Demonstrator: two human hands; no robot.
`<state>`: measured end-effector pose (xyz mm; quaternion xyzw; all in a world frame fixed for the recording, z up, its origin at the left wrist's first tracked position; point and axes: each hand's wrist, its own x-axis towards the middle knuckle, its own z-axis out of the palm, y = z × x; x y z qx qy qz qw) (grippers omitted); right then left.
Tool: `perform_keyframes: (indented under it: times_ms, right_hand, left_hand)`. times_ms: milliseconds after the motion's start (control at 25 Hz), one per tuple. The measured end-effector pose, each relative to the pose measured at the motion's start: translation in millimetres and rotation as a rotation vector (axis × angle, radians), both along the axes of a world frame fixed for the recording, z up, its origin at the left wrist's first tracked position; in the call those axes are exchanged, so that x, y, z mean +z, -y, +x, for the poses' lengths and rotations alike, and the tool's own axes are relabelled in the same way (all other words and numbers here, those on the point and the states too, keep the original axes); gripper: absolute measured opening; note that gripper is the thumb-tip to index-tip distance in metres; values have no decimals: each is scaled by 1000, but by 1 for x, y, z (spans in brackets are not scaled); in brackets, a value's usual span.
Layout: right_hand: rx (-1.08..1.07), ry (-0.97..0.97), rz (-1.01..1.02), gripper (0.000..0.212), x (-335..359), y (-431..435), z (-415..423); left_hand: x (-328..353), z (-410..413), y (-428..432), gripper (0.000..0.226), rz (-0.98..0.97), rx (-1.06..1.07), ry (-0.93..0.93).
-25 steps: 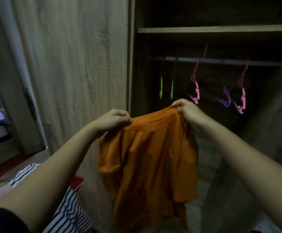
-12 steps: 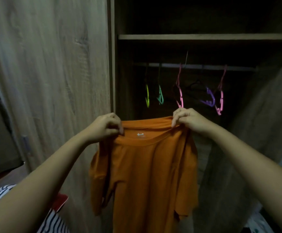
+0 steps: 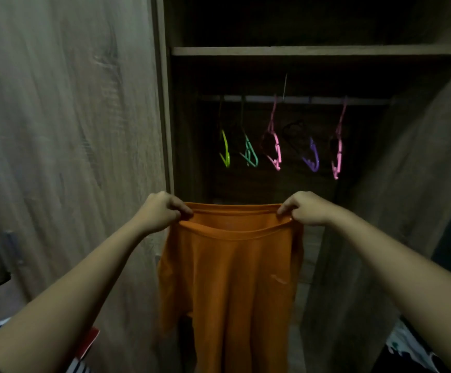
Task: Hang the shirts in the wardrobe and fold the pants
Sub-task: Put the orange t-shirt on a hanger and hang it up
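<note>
Both hands have spread apart, pulling the orange T-shirt (image 3: 235, 278) neckline taut. The left hand (image 3: 162, 211) and right hand (image 3: 306, 208) each pinch a shoulder, likely squaring it for a hanger (image 3: 274, 142) on the wardrobe rail (image 3: 299, 99).

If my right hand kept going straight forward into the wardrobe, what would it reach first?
Probably the purple hanger or the right pink hanger, which hang above and beyond the right hand. Depth is unclear; staying level, it might pass under both.
</note>
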<state>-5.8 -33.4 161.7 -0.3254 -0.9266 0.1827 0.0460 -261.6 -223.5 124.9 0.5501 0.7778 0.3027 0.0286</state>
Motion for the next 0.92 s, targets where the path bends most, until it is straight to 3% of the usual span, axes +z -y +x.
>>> perform_keyframes:
  times_ms: [160, 320, 560, 800, 920]
  right_hand:
    - [-99, -169, -149, 39, 1, 3, -13]
    - [-120, -215, -163, 42, 7, 5, -27]
    - [-6, -189, 21, 48, 22, -2, -56]
    - [161, -77, 220, 29, 23, -25, -61]
    - [226, -84, 269, 28, 24, -37, -55]
  left_hand:
    - [11, 0, -17, 25, 115, -89, 338]
    - [6, 9, -44, 19, 208, 9, 358]
    - [36, 15, -102, 15, 416, 146, 277]
    - [82, 2, -192, 54, 368, 281, 431]
    - [84, 5, -228, 63, 332, 388, 536]
